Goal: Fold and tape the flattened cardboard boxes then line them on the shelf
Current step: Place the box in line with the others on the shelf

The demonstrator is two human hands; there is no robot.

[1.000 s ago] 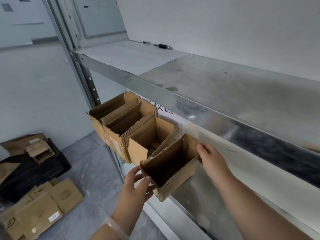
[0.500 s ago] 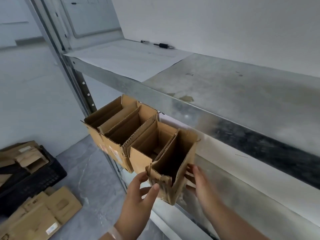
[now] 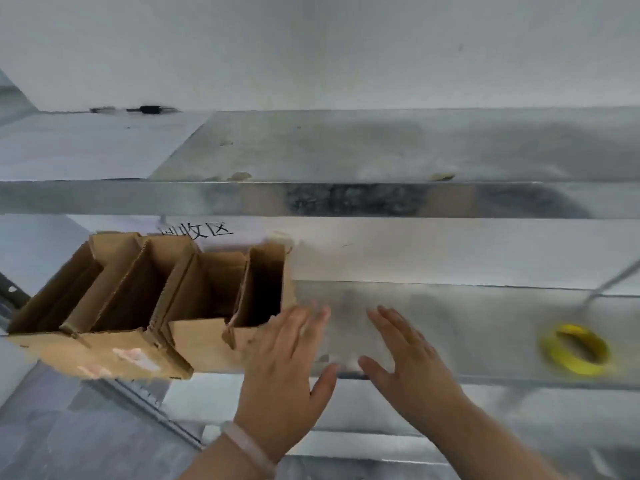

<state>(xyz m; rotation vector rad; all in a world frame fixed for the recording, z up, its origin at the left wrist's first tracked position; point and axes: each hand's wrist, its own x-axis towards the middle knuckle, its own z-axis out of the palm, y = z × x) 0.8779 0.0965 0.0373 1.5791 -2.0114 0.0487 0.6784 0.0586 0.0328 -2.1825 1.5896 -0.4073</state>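
Released since earlier: fourth box (image 3: 265,271), ending row on shelf (image 3: 467,327). Left grip (image 3: 280,368), right grip (image 3: 412,362) spread open; bare metal toward tape roll (image 3: 562,360).

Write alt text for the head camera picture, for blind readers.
An open left hand and open right hand in front of a metal shelf, next to four cardboard boxes in a row. A yellow tape roll lies further right.

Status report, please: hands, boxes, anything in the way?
Left hand and right hand open, empty. Four boxes in a row on the shelf; left hand beside the end box. Tape roll further right, apart from the row.
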